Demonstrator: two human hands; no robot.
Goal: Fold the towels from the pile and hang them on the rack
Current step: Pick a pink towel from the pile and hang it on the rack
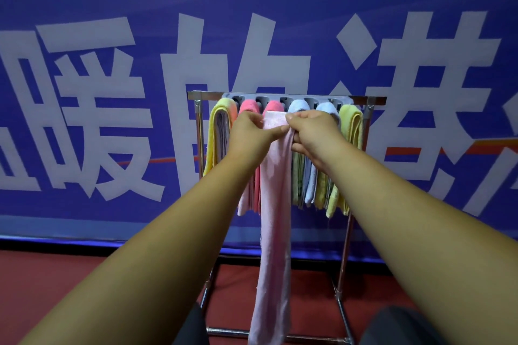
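The pale pink towel (pixel 276 204) hangs as one long narrow strip in front of the rack (pixel 367 99), with its top end at the height of the rack's top. The left hand (pixel 252 131) and the right hand (pixel 311 129) both pinch this top end between thumb and fingers. The rack is already crowded with hung towels (pixel 351 126). I think that pushing the strip in may drag a neighbour off, and unequal halves may let it slide down.

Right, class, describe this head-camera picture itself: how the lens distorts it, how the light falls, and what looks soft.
Head view: the wide-angle lens stretches both forearms toward the bottom corners and bows the banner along its lower edge; light is flat and even, with no hard shadow on the pink towel; the rack shows small glints on its legs; whole frame slightly soft.
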